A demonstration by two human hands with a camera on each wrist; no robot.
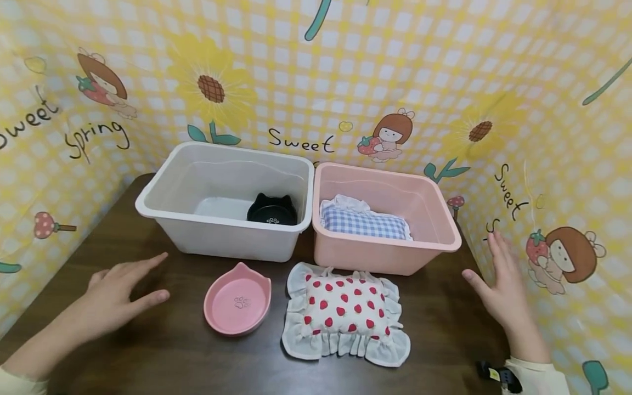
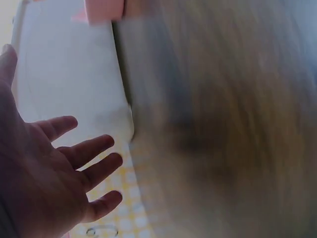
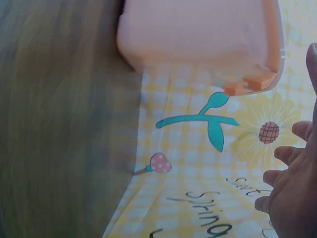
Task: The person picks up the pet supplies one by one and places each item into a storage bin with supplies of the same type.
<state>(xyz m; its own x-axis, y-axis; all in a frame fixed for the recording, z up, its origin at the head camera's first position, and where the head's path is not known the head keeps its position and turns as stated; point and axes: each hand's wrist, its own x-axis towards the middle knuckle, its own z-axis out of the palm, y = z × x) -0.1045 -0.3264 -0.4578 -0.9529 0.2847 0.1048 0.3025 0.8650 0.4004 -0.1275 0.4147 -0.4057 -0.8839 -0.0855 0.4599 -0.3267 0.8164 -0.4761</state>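
My left hand hovers over the table at the left with fingers spread, holding nothing. A pink cat-eared bowl with a paw print sits to its right. My right hand is raised at the right, fingers extended, beside the pink bin. Between the hands lies a ruffled strawberry-print pillow. Inside the pink bin rests a blue checked pillow. The white bin, left of the pink one, contains a black cat-eared bowl. Both wrist views show bare, straight fingers near the bins.
The two bins stand side by side along the back of the dark wooden table. A yellow checked cloth with printed figures encloses the back and both sides. A dark wristband is on the right wrist.
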